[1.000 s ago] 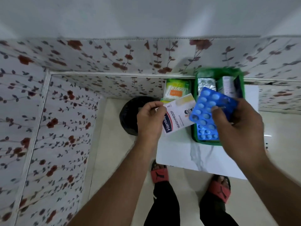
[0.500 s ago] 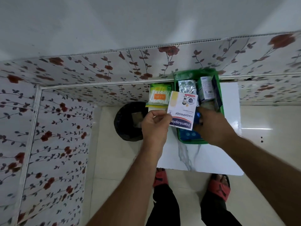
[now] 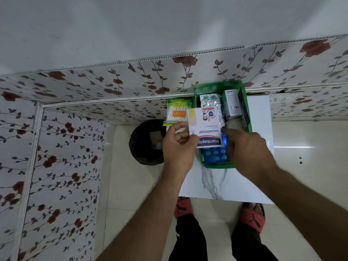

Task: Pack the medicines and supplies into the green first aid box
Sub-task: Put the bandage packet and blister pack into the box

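The green first aid box (image 3: 249, 117) sits on a white marble-look table (image 3: 226, 183). Inside it lie blue blister strips (image 3: 214, 155), silver foil strips (image 3: 209, 99), a white carton (image 3: 232, 103) and a dark flat item (image 3: 243, 108). My left hand (image 3: 178, 147) grips a white Hansaplast plaster pack (image 3: 204, 127) by its left edge, holding it over the box's left side. My right hand (image 3: 248, 149) reaches into the box, fingers pressed on a blue blister strip. A green cotton-bud packet (image 3: 178, 112) lies left of the box.
A black bin (image 3: 146, 142) stands on the floor left of the table. Floral wall panels run behind and to the left. My feet in red sandals (image 3: 252, 217) are under the table's near edge.
My right hand lowered the blue blister strip into the box. My left hand turned the plaster pack and carried it right, over the box.
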